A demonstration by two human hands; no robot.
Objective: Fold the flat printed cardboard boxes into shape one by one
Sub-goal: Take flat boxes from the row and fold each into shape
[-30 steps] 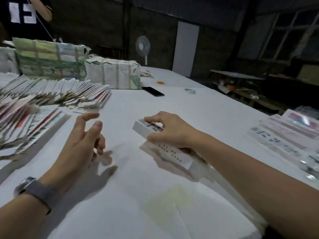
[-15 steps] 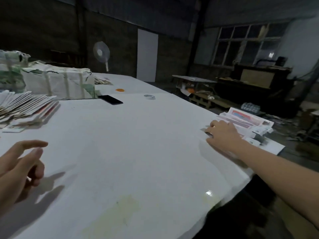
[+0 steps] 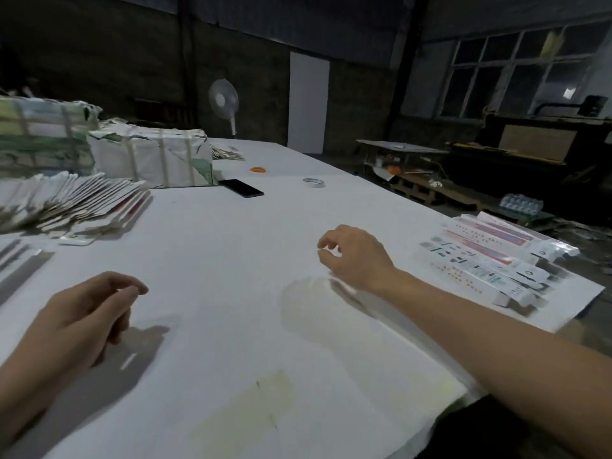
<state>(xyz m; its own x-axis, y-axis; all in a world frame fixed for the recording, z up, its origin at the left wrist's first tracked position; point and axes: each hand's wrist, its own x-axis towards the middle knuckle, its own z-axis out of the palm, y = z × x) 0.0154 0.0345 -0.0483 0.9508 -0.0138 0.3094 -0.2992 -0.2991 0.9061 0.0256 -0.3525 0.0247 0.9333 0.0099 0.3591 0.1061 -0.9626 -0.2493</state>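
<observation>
Several folded printed boxes [image 3: 493, 260] lie side by side at the table's right edge. A fanned stack of flat printed box blanks [image 3: 76, 207] lies at the left, with more blanks [image 3: 20, 260] at the far left edge. My right hand [image 3: 354, 256] hovers over the white table [image 3: 231, 260], left of the folded boxes, fingers loosely curled and holding nothing. My left hand [image 3: 82, 313] hovers at the lower left, fingers loosely curled, also holding nothing.
Two wrapped, strapped bundles [image 3: 149, 157] stand at the back left. A black phone [image 3: 241, 188], a tape roll [image 3: 313, 182] and an orange disc [image 3: 258, 169] lie further back. A fan [image 3: 224, 102] stands behind the table. The table's edge runs diagonally at the right.
My right hand carried the folded box to the row at the right, let it go, and has drawn back left over the table. My left hand stayed low at the left.
</observation>
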